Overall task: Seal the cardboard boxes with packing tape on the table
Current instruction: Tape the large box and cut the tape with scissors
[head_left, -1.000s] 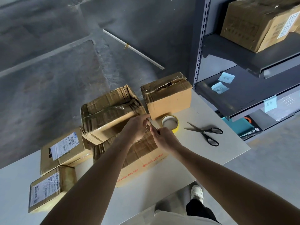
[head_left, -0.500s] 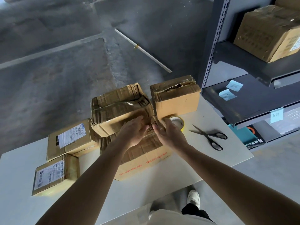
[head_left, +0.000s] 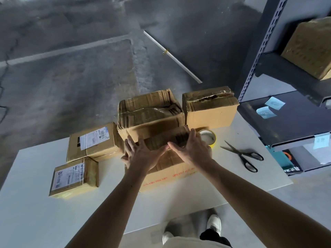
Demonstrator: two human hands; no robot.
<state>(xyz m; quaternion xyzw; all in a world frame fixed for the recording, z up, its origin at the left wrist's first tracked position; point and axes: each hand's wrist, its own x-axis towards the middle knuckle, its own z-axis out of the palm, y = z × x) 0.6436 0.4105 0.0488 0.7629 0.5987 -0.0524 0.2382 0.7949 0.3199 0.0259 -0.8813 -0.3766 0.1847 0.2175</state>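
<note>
Left hand: your left hand (head_left: 141, 156) lies flat, fingers straight and spread, pressing on the left part of the top of the red-printed box (head_left: 172, 173).
Right hand: your right hand (head_left: 193, 149) is flat too, fingers straight, pressing the same top near its right end; it grips nothing.
Tape: the yellow tape roll (head_left: 210, 138) lies flat on the bench (head_left: 161, 203), just beside your right fingers, in front of the right-hand box (head_left: 209, 111).
Edges: the red-printed box sits back from the near bench edge, with a broad strip of bench top between them. The scissors (head_left: 241, 154) lie open near the right edge. The shelf rack (head_left: 254, 56) stands close to the far right corner.
Room to the left: two labelled boxes (head_left: 91, 140) (head_left: 73, 176) sit near your left hand, touching each other.
Containers: the middle box (head_left: 150, 115) rises behind your hands, glossy tape across its closed top; whether it rests on the red-printed box you cannot tell. The right-hand box shows a ragged gap along its top seam. Contents are hidden in all.
</note>
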